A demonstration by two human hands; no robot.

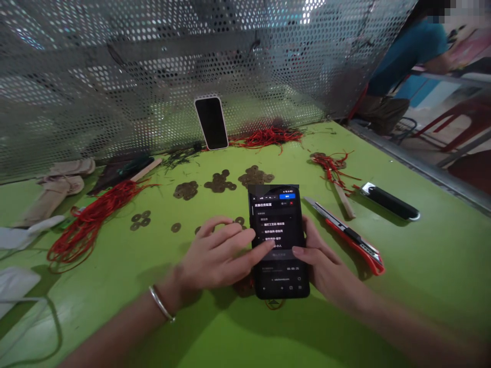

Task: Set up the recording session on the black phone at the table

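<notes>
A black smartphone (pixel 280 240) with a lit dark menu screen is held over the green table (pixel 422 276). My right hand (pixel 326 260) grips its right edge, thumb resting on the lower screen. My left hand (pixel 215 255), with a silver bangle on the wrist, has its fingers stretched out and its fingertip touching the screen's left side. Round holed coins (pixel 218 182) lie in small piles just beyond the phone.
A second phone (pixel 211 122) leans against the perforated metal screen (pixel 115 76). Red cord bundles (pixel 92 220) lie left and at the back (pixel 268 137). A red utility knife (pixel 349 236), a wooden stick (pixel 344 199) and a black lighter (pixel 389 201) lie right. A person in blue (pixel 406 56) sits far right.
</notes>
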